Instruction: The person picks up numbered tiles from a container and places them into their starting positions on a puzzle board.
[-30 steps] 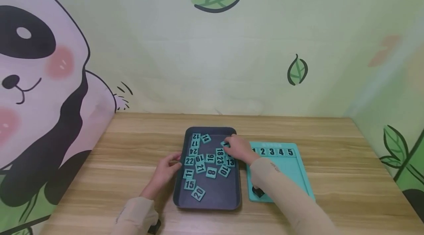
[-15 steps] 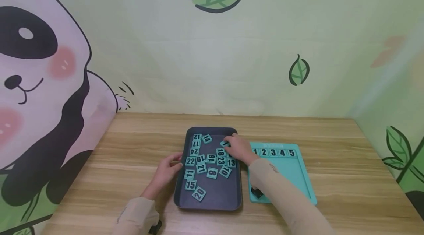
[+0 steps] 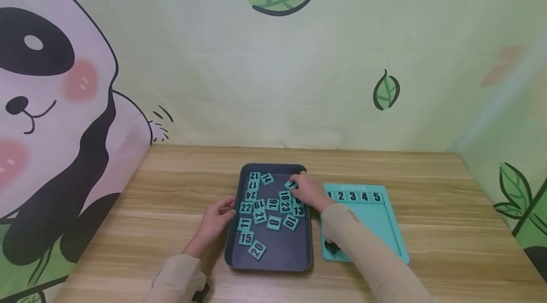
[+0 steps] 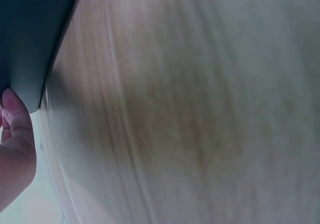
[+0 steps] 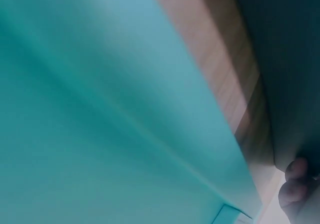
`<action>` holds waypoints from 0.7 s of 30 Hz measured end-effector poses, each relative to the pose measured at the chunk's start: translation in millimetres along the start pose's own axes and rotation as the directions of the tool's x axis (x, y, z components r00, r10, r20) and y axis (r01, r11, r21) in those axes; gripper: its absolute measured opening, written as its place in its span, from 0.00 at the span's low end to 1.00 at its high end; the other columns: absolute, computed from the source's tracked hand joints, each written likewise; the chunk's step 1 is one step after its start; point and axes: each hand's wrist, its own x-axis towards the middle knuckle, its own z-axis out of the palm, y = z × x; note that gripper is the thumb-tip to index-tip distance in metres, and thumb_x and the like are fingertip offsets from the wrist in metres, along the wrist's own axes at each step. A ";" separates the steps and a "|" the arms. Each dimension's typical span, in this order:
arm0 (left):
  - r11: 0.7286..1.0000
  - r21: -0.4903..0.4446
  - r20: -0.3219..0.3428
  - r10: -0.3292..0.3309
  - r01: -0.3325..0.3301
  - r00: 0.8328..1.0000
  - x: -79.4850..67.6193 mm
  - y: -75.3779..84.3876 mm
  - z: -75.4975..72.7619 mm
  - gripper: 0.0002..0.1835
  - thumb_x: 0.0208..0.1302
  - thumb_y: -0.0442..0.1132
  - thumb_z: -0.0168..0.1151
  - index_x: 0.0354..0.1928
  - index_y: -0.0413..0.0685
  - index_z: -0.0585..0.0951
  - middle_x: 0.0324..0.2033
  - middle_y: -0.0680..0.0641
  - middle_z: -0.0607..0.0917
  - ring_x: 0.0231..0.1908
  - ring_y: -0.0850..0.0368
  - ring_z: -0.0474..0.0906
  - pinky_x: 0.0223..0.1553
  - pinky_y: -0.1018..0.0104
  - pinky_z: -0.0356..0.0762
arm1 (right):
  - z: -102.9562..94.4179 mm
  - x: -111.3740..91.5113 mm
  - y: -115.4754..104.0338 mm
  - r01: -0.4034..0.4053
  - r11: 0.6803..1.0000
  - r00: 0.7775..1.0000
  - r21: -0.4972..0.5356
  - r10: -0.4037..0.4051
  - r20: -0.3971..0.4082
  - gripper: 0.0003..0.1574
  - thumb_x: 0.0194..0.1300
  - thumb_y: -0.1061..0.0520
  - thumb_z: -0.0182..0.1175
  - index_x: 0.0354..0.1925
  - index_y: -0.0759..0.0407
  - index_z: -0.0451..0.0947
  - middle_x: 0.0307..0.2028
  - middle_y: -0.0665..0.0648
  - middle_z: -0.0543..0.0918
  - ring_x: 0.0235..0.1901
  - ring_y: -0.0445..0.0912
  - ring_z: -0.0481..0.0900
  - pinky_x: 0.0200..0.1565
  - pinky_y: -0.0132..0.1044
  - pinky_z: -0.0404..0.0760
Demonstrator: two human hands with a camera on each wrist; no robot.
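Note:
In the head view a dark tray point(image 3: 279, 255) holds several square teal number tiles, among them a 20 tile point(image 3: 257, 250) and an 8 tile point(image 3: 274, 222). My right hand point(image 3: 308, 191) reaches over the tray's far right side, finger and thumb pinching a number tile point(image 3: 291, 184) that they partly cover. Another tile lies half hidden under that hand, above the 13 tile point(image 3: 298, 211). My left hand point(image 3: 213, 220) touches the tray's outer left wall with relaxed fingers. In the left wrist view its thumb point(image 4: 16, 109) lies against the dark wall; the right wrist view shows fingertips point(image 5: 295, 191) by the tray.
Close to the tray's right side lies a teal board point(image 3: 372, 227) with a raised rim; tiles 1 to 5 point(image 3: 352, 196) line its far row. My right forearm point(image 3: 363, 250) crosses over it. Both stand on a wooden table point(image 3: 440, 217) before a wall printed with a panda.
The view shifts slightly, so everything sits a little further right. Both hands stay where they were, and the tiles keep their places.

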 end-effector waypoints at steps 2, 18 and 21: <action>1.000 0.002 0.001 -0.007 0.007 1.000 0.3 0.1 0.3 0.21 0.58 0.31 0.51 0.55 0.43 0.71 0.47 0.41 0.76 0.47 0.47 0.74 0.46 0.58 0.75 | -1.5 -1.3 0.4 -0.005 1.000 1.000 0.010 0.005 -0.007 0.22 0.55 0.52 0.57 0.51 0.53 0.74 0.42 0.56 0.76 0.32 0.44 0.72 0.32 0.35 0.75; 1.000 0.015 0.008 -0.016 0.016 1.000 -0.6 1.3 -0.7 0.21 0.58 0.32 0.51 0.56 0.44 0.70 0.48 0.41 0.75 0.48 0.46 0.73 0.46 0.57 0.75 | -27.0 -14.2 7.9 0.033 0.993 0.999 0.110 -0.033 -0.004 0.24 0.52 0.55 0.59 0.50 0.56 0.74 0.50 0.57 0.75 0.47 0.48 0.74 0.48 0.43 0.75; 1.000 0.018 0.011 -0.015 0.015 1.000 -1.2 1.3 -0.4 0.21 0.58 0.32 0.51 0.56 0.43 0.70 0.48 0.41 0.74 0.48 0.45 0.73 0.46 0.57 0.75 | -32.5 -20.8 10.8 0.081 0.989 0.997 0.125 -0.082 0.001 0.22 0.51 0.56 0.60 0.48 0.56 0.75 0.46 0.56 0.76 0.43 0.45 0.74 0.45 0.39 0.76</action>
